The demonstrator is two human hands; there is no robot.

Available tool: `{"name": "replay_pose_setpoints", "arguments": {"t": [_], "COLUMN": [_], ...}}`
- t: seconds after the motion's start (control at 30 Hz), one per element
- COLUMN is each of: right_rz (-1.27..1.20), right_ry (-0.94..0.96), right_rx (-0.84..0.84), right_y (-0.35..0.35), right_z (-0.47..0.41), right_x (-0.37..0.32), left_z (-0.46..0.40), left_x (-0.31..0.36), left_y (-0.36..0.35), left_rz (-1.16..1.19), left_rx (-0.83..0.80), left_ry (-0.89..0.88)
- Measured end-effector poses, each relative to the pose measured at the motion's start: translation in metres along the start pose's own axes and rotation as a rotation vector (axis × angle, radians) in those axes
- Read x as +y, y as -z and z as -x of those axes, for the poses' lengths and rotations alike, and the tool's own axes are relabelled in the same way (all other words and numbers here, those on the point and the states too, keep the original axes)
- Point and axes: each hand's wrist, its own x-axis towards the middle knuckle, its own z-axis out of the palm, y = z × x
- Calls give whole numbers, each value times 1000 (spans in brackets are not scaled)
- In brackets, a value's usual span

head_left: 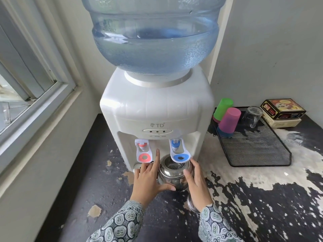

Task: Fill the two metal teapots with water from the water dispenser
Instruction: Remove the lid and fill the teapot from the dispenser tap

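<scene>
One shiny metal teapot (172, 173) stands open-topped on the drip ledge of the white water dispenser (157, 105), right under the blue tap (180, 154). A strainer shows inside it. My left hand (150, 179) rests against the pot's left side, fingers straight, thumb stretched along its lower front. My right hand (195, 180) lies flat against the pot's right side. The red tap (143, 152) hangs to the left. A round metal lid (191, 204) lies on the counter, partly hidden by my right wrist. I see no water running. A second teapot is not in view.
The blue water bottle (153, 41) on top is partly full. To the right, a black mesh tray (258, 149) holds upturned green (222, 107) and pink (229, 119) cups and a glass mug (252, 116); stacked boxes (283, 109) sit behind. A window (26, 84) lines the left wall.
</scene>
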Motion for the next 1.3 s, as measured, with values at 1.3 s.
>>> {"name": "replay_pose_setpoints", "arguments": {"t": [1.3], "right_rz": [446], "right_ry": [-84], "right_rx": [-60], "right_y": [12], "right_z": [4], "right_x": [-23], "left_z": [-5], "left_x": [5], "left_y": [5], "left_rz": [7], "left_rx": [-116], "left_ry": [-98]}}
